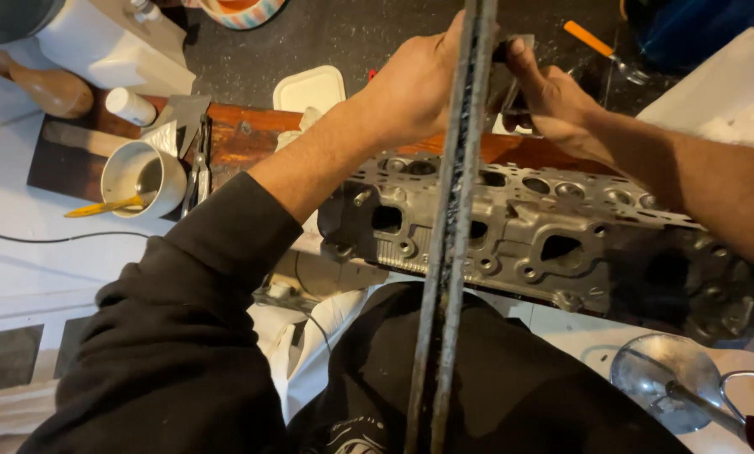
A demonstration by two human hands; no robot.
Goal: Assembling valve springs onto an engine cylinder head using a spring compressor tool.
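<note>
A grey metal engine cylinder head [553, 244] lies across the wooden bench, ports facing me. A long dark metal bar [452, 235] runs from its top down toward my lap. My left hand [415, 84] is closed around the bar's upper part, above the far side of the cylinder head. Just right of the bar, my right hand [549, 97] pinches a small dark metal tool [515, 84] with its fingers. Which part the tool touches is hidden behind the bar and my fingers.
A white cup [145, 176] with a yellow-handled brush stands at the left beside a small white bottle [130, 107] and a wooden handle [44, 88]. A white tray [309, 88] lies behind the bench. An orange-handled tool [595, 42] sits at the back right, a shiny metal funnel [667, 378] at the lower right.
</note>
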